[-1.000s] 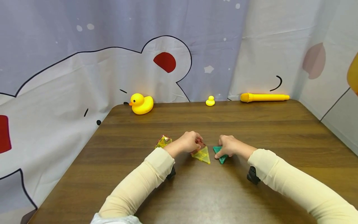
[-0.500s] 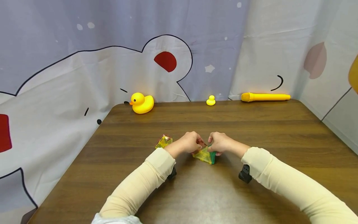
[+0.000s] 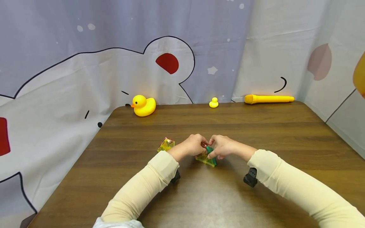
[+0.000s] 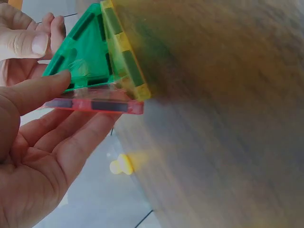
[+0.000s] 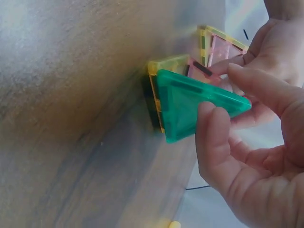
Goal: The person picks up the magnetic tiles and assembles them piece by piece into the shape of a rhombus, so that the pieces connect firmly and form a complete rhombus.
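A green triangular magnetic tile (image 5: 183, 107) stands tilted up against a yellow triangular tile (image 3: 204, 161) and a pink one (image 4: 109, 105). Together they form part of a small pyramid on the wooden table (image 3: 199, 196). My left hand (image 3: 192, 144) pinches the pink tile, fingers behind it, its thumb reaching over to the green tile's lower edge. From the right, my right hand (image 3: 224, 147) holds the green tile near its upper corner, with fingertips (image 5: 207, 111) on its outer face. In the head view the hands partly hide the tiles.
Left of my left hand sits another yellow and pink tile shape (image 3: 166, 144). Along the table's back edge stand a large yellow duck (image 3: 144, 105), a small yellow duck (image 3: 214, 103) and a yellow toy microphone (image 3: 269, 99). A printed curtain (image 3: 114, 76) hangs behind.
My right hand has brought the green tile leftward from beside the yellow tile and tilted it up against the yellow and pink tiles. The left hand has stayed nearly still.
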Tool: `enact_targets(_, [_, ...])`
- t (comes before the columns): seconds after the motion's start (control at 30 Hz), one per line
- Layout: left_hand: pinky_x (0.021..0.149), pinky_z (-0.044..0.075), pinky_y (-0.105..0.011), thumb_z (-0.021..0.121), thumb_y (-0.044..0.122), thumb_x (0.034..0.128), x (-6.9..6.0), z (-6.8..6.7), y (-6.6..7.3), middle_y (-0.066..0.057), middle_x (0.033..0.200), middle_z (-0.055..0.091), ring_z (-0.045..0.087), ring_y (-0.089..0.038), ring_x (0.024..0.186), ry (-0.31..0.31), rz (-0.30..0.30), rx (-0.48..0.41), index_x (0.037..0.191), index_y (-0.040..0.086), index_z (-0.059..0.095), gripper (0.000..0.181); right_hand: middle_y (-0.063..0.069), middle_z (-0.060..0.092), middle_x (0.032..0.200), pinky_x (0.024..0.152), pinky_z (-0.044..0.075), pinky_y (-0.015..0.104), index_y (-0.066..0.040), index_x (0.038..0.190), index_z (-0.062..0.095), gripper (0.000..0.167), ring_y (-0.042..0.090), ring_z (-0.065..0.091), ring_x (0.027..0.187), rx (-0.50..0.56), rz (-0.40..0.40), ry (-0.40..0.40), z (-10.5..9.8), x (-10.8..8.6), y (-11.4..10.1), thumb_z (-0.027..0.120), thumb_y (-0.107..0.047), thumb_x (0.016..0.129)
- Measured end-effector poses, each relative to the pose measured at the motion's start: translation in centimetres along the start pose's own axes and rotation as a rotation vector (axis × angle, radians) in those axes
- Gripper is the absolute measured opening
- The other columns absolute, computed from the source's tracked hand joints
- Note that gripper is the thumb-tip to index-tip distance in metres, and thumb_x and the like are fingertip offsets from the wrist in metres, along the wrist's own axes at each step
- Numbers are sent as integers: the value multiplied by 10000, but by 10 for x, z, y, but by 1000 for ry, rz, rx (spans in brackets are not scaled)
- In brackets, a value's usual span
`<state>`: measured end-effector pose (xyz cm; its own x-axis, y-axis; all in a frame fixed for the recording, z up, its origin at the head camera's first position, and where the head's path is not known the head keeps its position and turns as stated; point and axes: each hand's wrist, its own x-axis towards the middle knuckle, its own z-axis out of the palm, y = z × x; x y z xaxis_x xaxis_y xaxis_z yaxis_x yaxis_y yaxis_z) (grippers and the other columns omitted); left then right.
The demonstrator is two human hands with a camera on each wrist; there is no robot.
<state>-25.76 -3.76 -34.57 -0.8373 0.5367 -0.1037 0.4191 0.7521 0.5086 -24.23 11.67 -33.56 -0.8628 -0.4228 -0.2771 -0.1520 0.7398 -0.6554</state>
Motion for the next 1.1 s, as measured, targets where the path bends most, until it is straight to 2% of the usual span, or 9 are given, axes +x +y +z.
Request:
enact_targets(0.17, [703,451,-236,698,138,726,-6,-14,-2,-42,961,632,577,-142,865,-19,-21,-68,1089,49,597,387,55,596,720,520,482,322,10,1080,473,489,175,564,529,-10,-38,-32,-6,-2,1,724,-170,701])
enact_targets(0.33, [794,428,-304,697,142,735,-12,-33,-4,-70,1049,604,537,-196,990,18,-41,-80,1135,64,564,429,84,575,777,497,462,303,-10,1118,497,441,151,509,509,-3,-105,-78,-12,-1,2,687,-136,741])
enact_targets(0.4, [793,430,-314,695,134,737,-16,-39,-7,-72,1052,602,537,-202,993,40,-49,-82,1134,72,567,421,104,570,873,527,457,307,-30,1136,506,415,175,529,568,-47,-179,-98,-12,0,3,663,-98,758])
enact_targets(0.53, [803,426,-334,692,120,739,-24,-49,-18,-95,1073,589,533,-224,999,84,-76,-87,1137,66,565,421,108,505,1073,697,437,364,-85,1194,509,473,246,521,864,-222,-356,-107,-8,0,5,633,17,749])
enact_targets(0.6, [823,413,-345,696,117,735,-30,-54,-25,-113,1095,575,525,-233,1010,97,-92,-82,1146,61,557,438,89,489,1104,783,406,395,-106,1214,504,529,257,467,994,-306,-432,-106,-6,1,6,638,53,728])
enact_targets(0.67, [846,395,-360,698,111,731,-36,-59,-31,-126,1124,555,501,-245,1040,100,-119,-84,1164,58,543,463,71,490,1100,805,394,411,-107,1224,500,563,248,463,1000,-342,-476,-118,-5,0,7,649,70,711])
enact_targets(0.77, [869,372,-379,708,93,715,-45,-66,-41,-138,1179,513,446,-269,1101,83,-171,-111,1191,65,520,512,39,514,1065,781,400,387,-106,1203,518,551,225,478,964,-368,-490,-108,-5,1,8,678,42,697])
enact_targets(0.9, [879,356,-407,717,77,701,-52,-71,-56,-143,1241,456,376,-302,1155,50,-229,-141,1231,70,475,582,26,544,1050,790,392,375,-112,1157,550,503,211,491,947,-402,-465,-55,-9,2,9,716,-36,689])
enact_targets(1.1, [883,349,-410,748,108,671,-55,-69,-76,-182,1223,456,420,-300,1113,6,-304,-70,1279,43,402,703,26,570,1039,814,387,390,-108,1113,570,428,210,507,955,-436,-431,10,-15,3,15,713,-199,720])
